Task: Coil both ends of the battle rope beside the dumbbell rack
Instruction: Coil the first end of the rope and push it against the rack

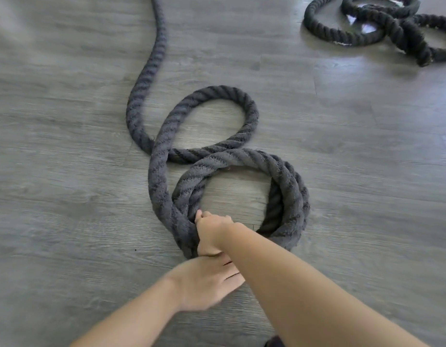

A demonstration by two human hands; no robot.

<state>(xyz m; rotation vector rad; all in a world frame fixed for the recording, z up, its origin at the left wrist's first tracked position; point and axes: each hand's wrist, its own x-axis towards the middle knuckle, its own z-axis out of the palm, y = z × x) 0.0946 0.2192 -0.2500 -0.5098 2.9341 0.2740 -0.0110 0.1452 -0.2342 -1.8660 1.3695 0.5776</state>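
A thick dark battle rope (151, 78) runs down from the top of the view and turns into a loose loop (249, 108). Below it lies a stacked coil (289, 186) on the floor. My right hand (211, 234) grips the near left side of that coil, fingers curled round the strands. My left hand (209, 281) lies just below it with straight fingers, their tips hidden under my right forearm. The rope's other end (382, 23) lies in a loose coil at the top right.
The floor is grey wood-look planking (66, 171) all around. A frayed rope tip (426, 61) pokes out of the far coil. No dumbbell rack is in view.
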